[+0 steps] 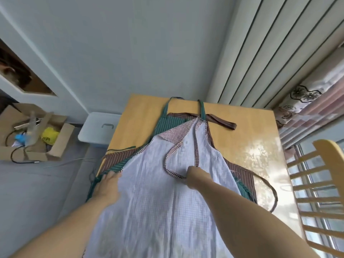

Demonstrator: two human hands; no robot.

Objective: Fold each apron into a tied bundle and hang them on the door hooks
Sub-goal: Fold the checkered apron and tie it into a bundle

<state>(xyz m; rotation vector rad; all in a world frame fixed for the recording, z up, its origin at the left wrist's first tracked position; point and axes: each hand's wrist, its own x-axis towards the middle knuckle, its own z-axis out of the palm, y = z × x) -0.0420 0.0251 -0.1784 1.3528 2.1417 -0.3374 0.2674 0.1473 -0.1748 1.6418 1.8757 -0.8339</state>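
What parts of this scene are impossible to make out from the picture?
Head view only:
- Right hand: fingertips hidden behind the hand itself, so its grip on the checked strap is unclear.
- Green striped apron and brown striped apron: mostly covered by the white apron.
- White apron's hem: cut off by the bottom edge.
- Door hooks: not in view.

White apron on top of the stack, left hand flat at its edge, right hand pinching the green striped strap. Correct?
Not quite. In the head view the right hand pinches the checked strap, not a green one. The white apron tops the stack; the left hand lies flat.
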